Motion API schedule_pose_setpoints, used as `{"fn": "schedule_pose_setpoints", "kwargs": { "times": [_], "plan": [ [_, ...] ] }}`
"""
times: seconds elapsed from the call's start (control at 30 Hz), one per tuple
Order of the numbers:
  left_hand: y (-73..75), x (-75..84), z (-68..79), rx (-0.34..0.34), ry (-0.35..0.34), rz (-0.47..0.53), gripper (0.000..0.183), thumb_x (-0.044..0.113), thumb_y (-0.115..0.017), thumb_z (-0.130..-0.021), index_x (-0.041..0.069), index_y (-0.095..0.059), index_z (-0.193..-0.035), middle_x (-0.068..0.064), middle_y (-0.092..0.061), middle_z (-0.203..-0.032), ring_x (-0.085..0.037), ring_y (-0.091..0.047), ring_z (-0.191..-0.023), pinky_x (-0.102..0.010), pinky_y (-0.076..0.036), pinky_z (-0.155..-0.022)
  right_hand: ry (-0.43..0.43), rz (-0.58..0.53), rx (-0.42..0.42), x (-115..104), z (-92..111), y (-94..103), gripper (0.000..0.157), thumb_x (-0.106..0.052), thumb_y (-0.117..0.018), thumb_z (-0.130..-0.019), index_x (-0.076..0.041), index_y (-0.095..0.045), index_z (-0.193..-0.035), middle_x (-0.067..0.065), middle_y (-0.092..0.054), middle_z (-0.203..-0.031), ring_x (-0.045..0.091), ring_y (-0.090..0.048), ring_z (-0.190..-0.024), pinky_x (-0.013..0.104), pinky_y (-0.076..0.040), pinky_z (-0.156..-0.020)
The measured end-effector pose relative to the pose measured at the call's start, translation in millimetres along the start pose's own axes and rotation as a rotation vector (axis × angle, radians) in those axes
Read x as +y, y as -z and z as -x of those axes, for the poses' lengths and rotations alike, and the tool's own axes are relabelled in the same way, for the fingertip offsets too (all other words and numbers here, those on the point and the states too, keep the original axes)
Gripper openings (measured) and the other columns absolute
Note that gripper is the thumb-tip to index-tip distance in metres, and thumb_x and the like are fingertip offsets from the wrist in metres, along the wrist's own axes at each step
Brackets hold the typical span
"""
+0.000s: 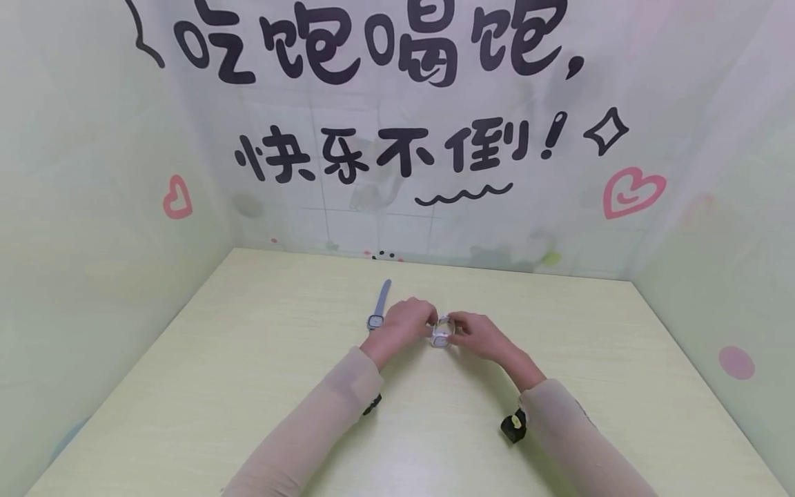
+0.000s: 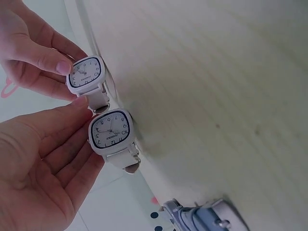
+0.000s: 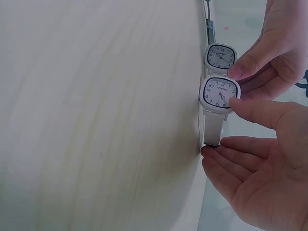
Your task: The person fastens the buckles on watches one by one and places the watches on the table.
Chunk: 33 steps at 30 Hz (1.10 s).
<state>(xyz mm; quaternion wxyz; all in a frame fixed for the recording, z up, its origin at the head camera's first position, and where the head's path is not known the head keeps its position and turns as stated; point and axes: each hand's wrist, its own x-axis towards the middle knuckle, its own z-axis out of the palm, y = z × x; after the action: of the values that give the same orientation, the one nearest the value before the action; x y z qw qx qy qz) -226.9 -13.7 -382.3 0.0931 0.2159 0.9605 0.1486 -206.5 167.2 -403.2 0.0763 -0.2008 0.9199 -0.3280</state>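
Two white watches with squarish dials stand side by side on the table. My left hand [image 1: 406, 319] pinches one white watch [image 2: 111, 131] at its case, thumb near the edge and fingers behind. The right hand [image 1: 481, 336] holds the other white watch [image 3: 220, 94], its thumb on the case edge and fingertips by the strap's end [image 3: 212, 130]. The hands nearly meet, and in the head view they partly hide the watches. Left of my left hand lies a blue watch [image 1: 375, 321], its strap stretched toward the back.
The pale wood-grain table [image 1: 205, 386] is bounded by a printed back wall [image 1: 385, 228] and side walls. A black strapped device [image 1: 513, 426] sits at the right wrist, and another [image 1: 372, 405] shows under the left sleeve.
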Motion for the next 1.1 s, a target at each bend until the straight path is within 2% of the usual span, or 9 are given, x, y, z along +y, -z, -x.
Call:
{"fn": "schedule_pose_setpoints", "kwargs": {
  "times": [0.2, 0.5, 0.87, 1.1],
  "plan": [
    [0.8, 1.1, 0.4, 0.005, -0.005, -0.015, 0.023, 0.02, -0.075, -0.089, 0.015, -0.075, -0.112, -0.002, -0.075, -0.112, -0.02, -0.07, -0.098, -0.032, -0.057, -0.085, -0.018, 0.008, 0.002, -1, 1, 0.4, 0.042, -0.01, -0.067, -0.093, 0.01, -0.058, -0.129, 0.028, -0.064, -0.127, 0.042, -0.062, -0.119, 0.052, -0.052, -0.1],
    [5.1, -2.2, 4.8, 0.025, 0.009, 0.044, 0.026, 0.018, -0.076, -0.089, 0.013, -0.073, -0.114, -0.003, -0.074, -0.114, -0.02, -0.069, -0.103, -0.032, -0.056, -0.089, -0.054, 0.013, -0.005, -3, 2, 2.6, 0.046, -0.015, -0.067, -0.094, 0.01, -0.056, -0.132, 0.028, -0.062, -0.132, 0.043, -0.06, -0.123, 0.052, -0.051, -0.102],
    [23.1, -11.3, 16.2, 0.078, -0.031, 0.162, 0.025, 0.015, -0.073, -0.091, 0.01, -0.072, -0.116, -0.005, -0.075, -0.113, -0.02, -0.07, -0.106, -0.033, -0.056, -0.094, -0.069, 0.023, 0.01, -10, 2, 8.3, 0.049, -0.018, -0.064, -0.097, 0.011, -0.053, -0.135, 0.029, -0.057, -0.138, 0.044, -0.057, -0.125, 0.052, -0.049, -0.106],
    [32.4, -18.6, 23.7, 0.104, -0.011, 0.188, 0.026, 0.019, -0.073, -0.091, 0.011, -0.072, -0.116, -0.002, -0.075, -0.113, -0.018, -0.07, -0.106, -0.035, -0.056, -0.094, -0.066, 0.026, 0.006, -16, -2, 9.4, 0.05, -0.019, -0.063, -0.097, 0.01, -0.052, -0.136, 0.028, -0.057, -0.138, 0.043, -0.057, -0.126, 0.051, -0.049, -0.106]
  ]
}}
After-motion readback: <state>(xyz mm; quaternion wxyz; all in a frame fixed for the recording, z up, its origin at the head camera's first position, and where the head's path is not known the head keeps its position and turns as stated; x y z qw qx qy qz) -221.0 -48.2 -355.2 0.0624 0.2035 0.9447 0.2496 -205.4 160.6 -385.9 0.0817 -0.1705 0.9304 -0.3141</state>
